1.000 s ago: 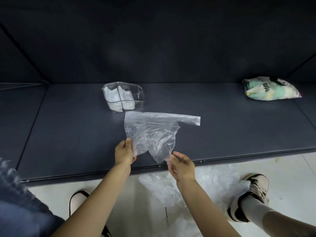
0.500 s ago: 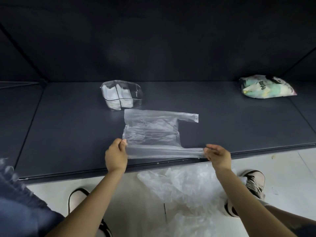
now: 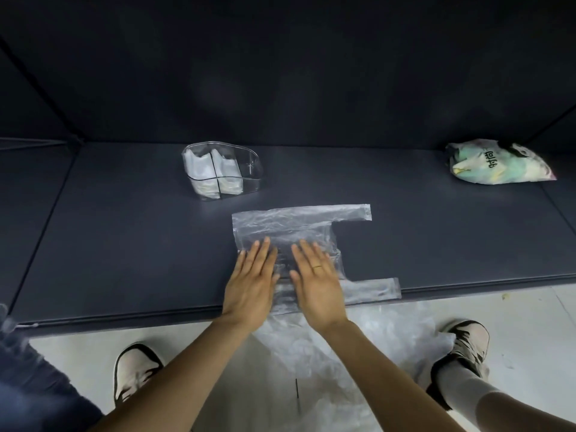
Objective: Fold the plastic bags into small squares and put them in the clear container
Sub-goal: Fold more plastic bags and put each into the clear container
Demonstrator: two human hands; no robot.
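Container [image 3: 223,171], clear and seemingly already holding folded white bags, sits far-left on the counter [image 3: 124,244]; just in front lies the plastic bag [image 3: 299,226]. Left hand [image 3: 251,283] and right hand [image 3: 316,283] press it flat, each grip wide and holding nothing, likely smoothing it for folding. Half a second ago both pinched its near edge taut.

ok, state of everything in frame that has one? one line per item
plastic bag: spread flat on the dark surface, unfolded, both handles pointing right
left hand: flat, fingers straight, pressing the bag
right hand: flat, fingers straight, pressing the bag
clear container: upright, holds folded white bags
printed bag: lying at far right, stuffed
loose plastic pile: crumpled on the floor
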